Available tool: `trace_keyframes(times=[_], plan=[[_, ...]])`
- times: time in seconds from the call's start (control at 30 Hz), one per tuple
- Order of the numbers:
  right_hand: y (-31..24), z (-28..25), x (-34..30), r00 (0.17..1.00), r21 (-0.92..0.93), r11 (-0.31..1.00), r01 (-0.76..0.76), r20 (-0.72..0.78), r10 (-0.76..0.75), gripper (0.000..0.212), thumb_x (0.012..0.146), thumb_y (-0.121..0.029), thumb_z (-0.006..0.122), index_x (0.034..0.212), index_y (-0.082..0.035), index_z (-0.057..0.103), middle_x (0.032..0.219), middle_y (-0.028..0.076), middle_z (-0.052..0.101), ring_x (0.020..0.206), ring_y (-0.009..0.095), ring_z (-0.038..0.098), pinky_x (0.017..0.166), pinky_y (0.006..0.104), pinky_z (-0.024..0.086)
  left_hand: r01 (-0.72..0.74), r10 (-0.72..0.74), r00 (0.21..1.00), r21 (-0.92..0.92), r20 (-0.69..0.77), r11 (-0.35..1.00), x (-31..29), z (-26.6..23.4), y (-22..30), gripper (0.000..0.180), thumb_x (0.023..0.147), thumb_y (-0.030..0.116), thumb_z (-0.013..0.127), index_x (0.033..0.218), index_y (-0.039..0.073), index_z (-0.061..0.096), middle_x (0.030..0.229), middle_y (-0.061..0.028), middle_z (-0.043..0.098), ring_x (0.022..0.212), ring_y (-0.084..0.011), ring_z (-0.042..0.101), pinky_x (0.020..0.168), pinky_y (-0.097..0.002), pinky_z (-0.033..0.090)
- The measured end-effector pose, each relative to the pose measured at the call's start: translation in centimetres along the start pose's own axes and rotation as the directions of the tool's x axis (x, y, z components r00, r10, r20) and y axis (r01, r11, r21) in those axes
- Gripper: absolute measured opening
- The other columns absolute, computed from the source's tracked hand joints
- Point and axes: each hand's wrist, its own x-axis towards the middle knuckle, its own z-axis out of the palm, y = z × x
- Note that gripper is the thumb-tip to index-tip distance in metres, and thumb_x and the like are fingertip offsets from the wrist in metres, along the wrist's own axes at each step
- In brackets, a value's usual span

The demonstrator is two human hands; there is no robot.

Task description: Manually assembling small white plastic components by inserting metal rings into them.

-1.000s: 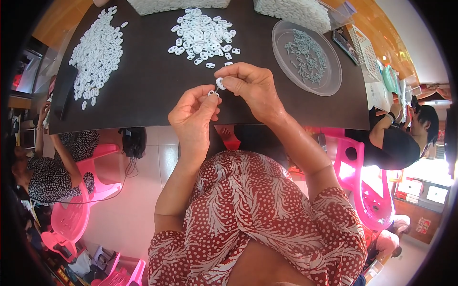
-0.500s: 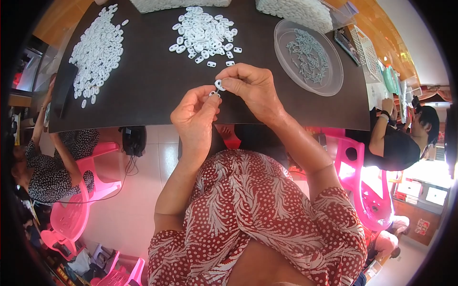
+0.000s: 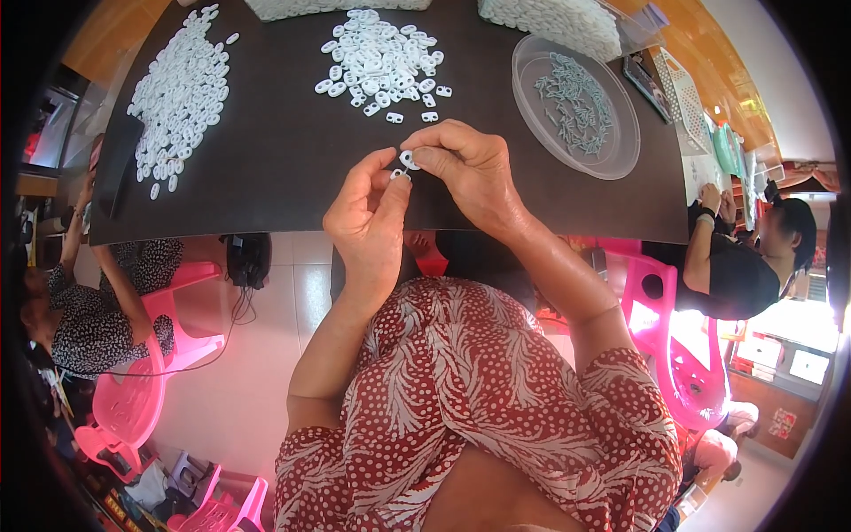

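Evidently mid-work, with much left

The left hand point(image 3: 365, 213) holds a white two-holed piece point(image 3: 398, 174) under its thumb, forefinger raised; the right hand point(image 3: 472, 170) pinches a white ring-shaped piece point(image 3: 409, 160) just above, over the dark table point(image 3: 275, 177). One pair is up; the left heap point(image 3: 182, 97), centre heap point(image 3: 377, 58) and screws point(image 3: 572, 102) lie loose. The two-holed one points roughly crosswise; the other's long axis is too covered to tell.

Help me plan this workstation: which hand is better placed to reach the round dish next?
Probably the right hand: nearer the dish than the left hand, though it holds a white piece.
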Motion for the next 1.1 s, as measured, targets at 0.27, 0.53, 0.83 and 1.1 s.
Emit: trace_keyframes(times=[0.27, 0.53, 0.83, 1.1], plan=[[-0.3, 0.2, -0.4, 0.998, -0.092, 0.994, 0.063, 0.013, -0.062, 0.009, 0.079, -0.003, 0.06, 0.086, -0.001, 0.065, 0.078, 0.008, 0.062, 0.074, 0.021, 0.057, 0.067, 0.0321, 0.045, -0.005, 0.005, 1.0, -0.042, -0.001, 0.999, 0.1, 0.3, -0.2, 0.025, 0.085, -0.001, 0.06, 0.11, -0.003, 0.059, 0.078, -0.0017, 0.06, 0.063, -0.0038, 0.052, 0.054, -0.0162, 0.042], [-0.2, 0.3, -0.7, 0.997, -0.052, 0.997, 0.065, -0.036, -0.067, 0.008, 0.079, -0.002, 0.06, 0.085, -0.002, 0.064, 0.076, 0.008, 0.062, 0.075, 0.021, 0.057, 0.068, 0.0327, 0.045, 0.065, -0.063, 0.998, -0.11, 0.025, 0.992, 0.3, 0.1, -0.4, 0.024, 0.086, -0.002, 0.058, 0.11, -0.001, 0.059, 0.079, -0.0011, 0.06, 0.064, -0.0046, 0.052, 0.056, -0.0177, 0.043], [-0.5, -0.1, -1.0, 0.998, -0.021, 0.998, -0.055, 0.03, 0.055, 0.011, 0.082, 0.002, 0.059, 0.092, 0.002, 0.065, 0.083, 0.007, 0.06, 0.078, 0.013, 0.057, 0.071, 0.0261, 0.046, 0.063, -0.055, 0.997, -0.158, 0.056, 0.985, 0.3, -0.1, -1.0, 0.026, 0.085, 0.0, 0.061, 0.111, -0.001, 0.059, 0.08, -0.0026, 0.061, 0.064, -0.0056, 0.053, 0.055, -0.0177, 0.043], [0.1, -0.6, -1.1, 0.993, -0.139, 0.985, 0.098, 0.079, -0.087, 0.017, 0.08, 0.0, 0.062, 0.097, 0.0, 0.064, 0.083, 0.004, 0.059, 0.074, 0.011, 0.054, 0.067, 0.0248, 0.044, 0.123, -0.107, 0.991, -0.252, 0.074, 0.96, 0.5, 0.0, -0.5, 0.024, 0.085, 0.001, 0.062, 0.108, -0.006, 0.06, 0.08, -0.0077, 0.063, 0.063, -0.0123, 0.058, 0.054, -0.0222, 0.048]])
